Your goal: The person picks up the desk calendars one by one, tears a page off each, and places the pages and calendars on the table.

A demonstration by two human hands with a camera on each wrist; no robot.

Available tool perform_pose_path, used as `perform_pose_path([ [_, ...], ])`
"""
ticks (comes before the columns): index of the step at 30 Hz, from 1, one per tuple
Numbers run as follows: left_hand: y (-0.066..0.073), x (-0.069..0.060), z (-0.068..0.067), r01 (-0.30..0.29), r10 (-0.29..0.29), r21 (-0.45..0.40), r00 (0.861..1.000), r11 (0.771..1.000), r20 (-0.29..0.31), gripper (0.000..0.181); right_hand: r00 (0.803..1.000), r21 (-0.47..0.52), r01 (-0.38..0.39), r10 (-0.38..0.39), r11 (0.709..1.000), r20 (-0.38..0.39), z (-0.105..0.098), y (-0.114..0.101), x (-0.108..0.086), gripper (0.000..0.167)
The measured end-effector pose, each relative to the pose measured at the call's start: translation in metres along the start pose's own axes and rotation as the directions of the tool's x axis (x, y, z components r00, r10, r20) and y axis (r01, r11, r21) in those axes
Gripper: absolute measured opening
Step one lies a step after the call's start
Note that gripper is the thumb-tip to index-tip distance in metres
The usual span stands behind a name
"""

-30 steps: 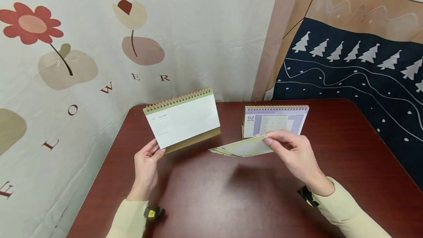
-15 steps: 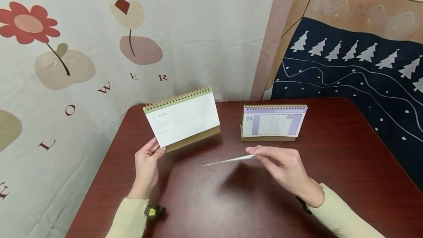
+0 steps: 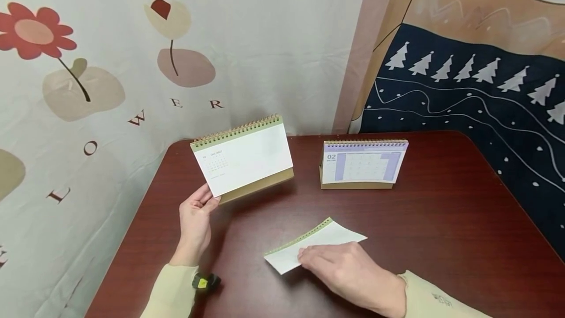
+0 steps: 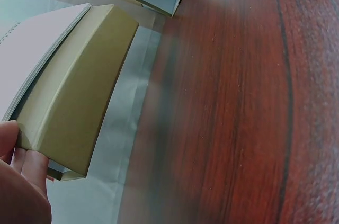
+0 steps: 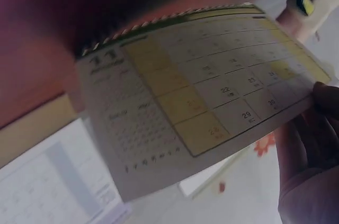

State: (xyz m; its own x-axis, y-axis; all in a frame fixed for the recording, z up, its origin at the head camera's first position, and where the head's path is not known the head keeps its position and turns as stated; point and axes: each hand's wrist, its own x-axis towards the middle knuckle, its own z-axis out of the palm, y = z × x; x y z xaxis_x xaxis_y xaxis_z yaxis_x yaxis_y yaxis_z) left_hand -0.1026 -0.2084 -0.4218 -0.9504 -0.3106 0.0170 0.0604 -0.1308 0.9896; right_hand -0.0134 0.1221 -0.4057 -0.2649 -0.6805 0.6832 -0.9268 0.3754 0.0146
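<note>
In the head view the left hand (image 3: 195, 222) grips the lower left corner of a green-topped desk calendar (image 3: 247, 161), which is tilted, its brown stand showing below a mostly white page. The left wrist view shows fingers on the end of that brown stand (image 4: 79, 97). My right hand (image 3: 348, 271) pinches a loose calendar sheet (image 3: 326, 237) with a green punched edge, held above the table in front of the calendars. In the right wrist view, the sheet's printed side (image 5: 212, 91) shows an 11 and a date grid with yellow columns.
A purple desk calendar (image 3: 364, 166) marked 02 stands upright at the back right of the dark red table (image 3: 441, 210). Behind the table hang a pale flower-print cloth (image 3: 273, 53) and a dark blue cloth with white trees (image 3: 463, 107).
The right hand has moved left and toward the near side with the sheet, which has turned to show its white face. The left hand and its calendar have hardly moved.
</note>
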Motion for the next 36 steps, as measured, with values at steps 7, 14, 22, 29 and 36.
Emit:
perform_pose_path([
  [7, 0.000, 0.000, -0.001, 0.006, -0.006, 0.001, 1.000, 1.000, 0.003, 0.047, 0.975, 0.009, -0.043, 0.040, 0.999, 0.217, 0.014, -0.015, -0.004, 0.032],
  [14, 0.000, 0.000, -0.002, 0.009, -0.009, 0.011, 1.000, 1.000, 0.005, 0.047, 0.933, 0.024, -0.155, 0.138, 0.988, 0.332, 0.029, -0.020, 0.001, 0.029],
  [22, -0.002, 0.005, -0.003, 0.001, -0.001, 0.014, 0.999, 1.000, 0.034, 0.048, 0.903, 0.062, -0.207, 0.166, 0.976, 0.397, 0.042, -0.024, -0.002, 0.034],
  [29, -0.002, 0.016, -0.003, 0.027, -0.035, 0.080, 0.994, 0.996, 0.101, 0.048, 0.909, 0.071, -0.158, 0.117, 0.985, 0.401, 0.051, -0.026, -0.002, 0.031],
  [36, -0.001, 0.026, -0.001, 0.045, -0.060, 0.106, 0.988, 0.993, 0.144, 0.048, 0.919, 0.070, -0.098, 0.063, 0.993, 0.390, 0.056, -0.029, -0.006, 0.030],
])
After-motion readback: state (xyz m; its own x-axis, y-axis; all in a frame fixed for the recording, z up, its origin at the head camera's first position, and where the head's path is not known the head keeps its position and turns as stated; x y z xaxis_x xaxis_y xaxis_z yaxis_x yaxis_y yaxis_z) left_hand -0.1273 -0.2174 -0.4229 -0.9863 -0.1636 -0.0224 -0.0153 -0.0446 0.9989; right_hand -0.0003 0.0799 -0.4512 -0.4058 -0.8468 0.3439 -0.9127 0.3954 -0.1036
